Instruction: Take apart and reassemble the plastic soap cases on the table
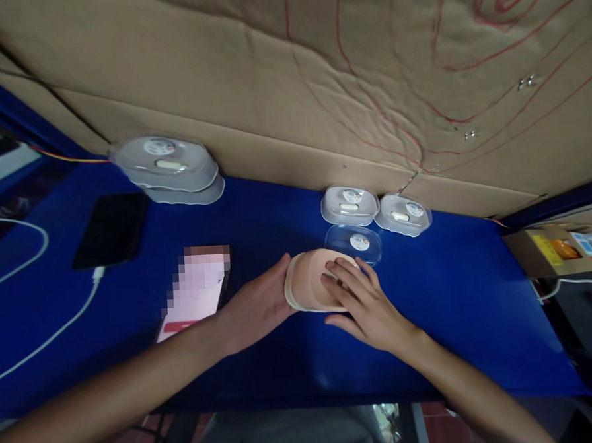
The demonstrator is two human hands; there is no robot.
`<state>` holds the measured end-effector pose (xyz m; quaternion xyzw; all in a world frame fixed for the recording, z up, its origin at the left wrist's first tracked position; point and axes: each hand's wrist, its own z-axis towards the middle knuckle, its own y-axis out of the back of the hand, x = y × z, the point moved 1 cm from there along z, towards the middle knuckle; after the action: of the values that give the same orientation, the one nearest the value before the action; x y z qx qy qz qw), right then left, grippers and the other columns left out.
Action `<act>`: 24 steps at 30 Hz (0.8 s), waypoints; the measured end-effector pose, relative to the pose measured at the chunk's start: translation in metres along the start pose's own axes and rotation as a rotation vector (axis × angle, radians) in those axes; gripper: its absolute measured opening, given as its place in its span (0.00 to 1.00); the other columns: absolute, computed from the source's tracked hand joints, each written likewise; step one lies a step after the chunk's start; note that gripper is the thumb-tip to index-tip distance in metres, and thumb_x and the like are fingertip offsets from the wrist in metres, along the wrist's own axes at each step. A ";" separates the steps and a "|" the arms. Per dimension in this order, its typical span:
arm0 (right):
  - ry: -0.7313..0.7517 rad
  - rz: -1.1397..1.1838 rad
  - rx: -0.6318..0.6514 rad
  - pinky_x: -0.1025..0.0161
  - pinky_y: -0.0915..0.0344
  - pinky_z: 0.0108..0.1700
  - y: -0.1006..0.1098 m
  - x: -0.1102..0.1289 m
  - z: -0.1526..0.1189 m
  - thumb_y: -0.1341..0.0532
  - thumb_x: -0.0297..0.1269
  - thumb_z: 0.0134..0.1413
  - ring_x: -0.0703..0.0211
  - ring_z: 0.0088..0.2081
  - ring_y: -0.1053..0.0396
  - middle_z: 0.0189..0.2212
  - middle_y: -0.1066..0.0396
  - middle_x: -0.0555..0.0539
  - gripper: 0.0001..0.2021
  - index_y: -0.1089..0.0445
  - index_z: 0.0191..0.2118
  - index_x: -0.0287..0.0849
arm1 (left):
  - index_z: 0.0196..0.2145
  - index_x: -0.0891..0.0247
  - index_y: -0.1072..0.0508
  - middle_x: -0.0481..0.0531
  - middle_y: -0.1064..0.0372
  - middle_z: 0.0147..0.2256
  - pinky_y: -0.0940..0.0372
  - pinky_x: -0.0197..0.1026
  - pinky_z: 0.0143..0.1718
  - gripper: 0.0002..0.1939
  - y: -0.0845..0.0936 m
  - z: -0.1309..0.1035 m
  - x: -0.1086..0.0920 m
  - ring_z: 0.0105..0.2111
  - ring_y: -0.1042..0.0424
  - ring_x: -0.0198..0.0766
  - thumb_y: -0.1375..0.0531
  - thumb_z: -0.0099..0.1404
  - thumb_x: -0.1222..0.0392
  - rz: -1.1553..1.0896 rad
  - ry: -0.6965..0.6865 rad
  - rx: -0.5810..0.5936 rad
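A pinkish oval container with a pale rim [309, 281] is tilted between my hands above the blue table. My left hand [263, 304] grips its left side, the thumb up along the rim and the other fingers hidden behind it. My right hand [360, 301] lies over its right part, fingers spread and fingertips on its inner surface. Just behind it a clear oval lid [344, 240] with a round label lies on the table. Farther back sit two lidded containers [349, 205], [405, 214], each with a white piece on top.
Stacked larger lidded containers [174, 167] stand at the back left. A lit phone [197, 286] and a dark device [112, 230] with a white cable lie on the left of the table [454, 319]. Cardboard [219, 73] rises behind; a box [546, 255] is at right.
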<state>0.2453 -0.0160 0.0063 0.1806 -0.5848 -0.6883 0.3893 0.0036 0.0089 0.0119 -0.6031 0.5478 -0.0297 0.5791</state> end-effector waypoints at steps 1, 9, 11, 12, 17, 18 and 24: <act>0.000 -0.027 0.005 0.31 0.53 0.76 -0.002 0.002 0.000 0.40 0.50 0.72 0.38 0.74 0.42 0.70 0.35 0.34 0.33 0.44 0.74 0.43 | 0.64 0.55 0.26 0.52 0.30 0.67 0.41 0.53 0.70 0.25 -0.001 -0.001 0.001 0.70 0.35 0.51 0.41 0.76 0.42 0.017 -0.013 0.014; 0.049 0.057 0.023 0.35 0.53 0.77 -0.008 0.003 -0.001 0.45 0.42 0.75 0.41 0.75 0.44 0.71 0.37 0.34 0.31 0.50 0.77 0.40 | 0.64 0.52 0.29 0.54 0.24 0.59 0.31 0.46 0.58 0.30 -0.003 -0.004 0.008 0.59 0.25 0.48 0.31 0.66 0.54 -0.015 -0.028 -0.195; 0.027 0.216 -0.033 0.38 0.45 0.75 -0.006 -0.012 -0.002 0.50 0.51 0.77 0.43 0.74 0.43 0.72 0.38 0.37 0.32 0.52 0.78 0.45 | 0.55 0.56 0.24 0.52 0.20 0.51 0.29 0.43 0.51 0.20 -0.004 -0.004 0.006 0.52 0.23 0.45 0.33 0.66 0.56 -0.029 -0.020 -0.245; -0.020 0.255 -0.067 0.38 0.44 0.74 -0.004 -0.023 -0.002 0.52 0.54 0.77 0.44 0.74 0.43 0.72 0.39 0.38 0.32 0.52 0.78 0.47 | 0.49 0.58 0.22 0.51 0.20 0.46 0.28 0.41 0.48 0.14 -0.004 -0.003 0.004 0.49 0.22 0.44 0.34 0.66 0.56 -0.031 -0.019 -0.271; -0.283 0.043 -0.030 0.27 0.47 0.72 0.001 -0.070 -0.004 0.44 0.51 0.74 0.36 0.76 0.49 0.76 0.45 0.39 0.31 0.47 0.76 0.54 | 0.32 0.59 0.27 0.49 0.24 0.33 0.29 0.40 0.41 0.07 0.000 -0.003 -0.001 0.42 0.24 0.43 0.38 0.66 0.55 -0.029 -0.011 -0.349; -0.307 0.023 -0.023 0.27 0.44 0.71 0.002 -0.074 -0.004 0.43 0.50 0.74 0.36 0.75 0.47 0.75 0.44 0.39 0.30 0.45 0.75 0.54 | 0.32 0.59 0.27 0.49 0.24 0.33 0.29 0.40 0.40 0.07 0.000 -0.003 -0.001 0.42 0.24 0.43 0.38 0.66 0.55 -0.035 -0.019 -0.348; -0.434 0.376 -0.309 0.37 0.36 0.70 -0.001 -0.047 -0.007 0.56 0.45 0.79 0.46 0.71 0.37 0.73 0.39 0.41 0.26 0.51 0.77 0.54 | 0.47 0.57 0.23 0.50 0.21 0.46 0.28 0.41 0.47 0.11 -0.001 -0.004 0.001 0.50 0.24 0.44 0.41 0.71 0.53 -0.003 -0.073 -0.315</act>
<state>0.2793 0.0143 -0.0059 -0.1428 -0.5659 -0.7073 0.3988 0.0022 0.0056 0.0135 -0.6880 0.5233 0.0777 0.4968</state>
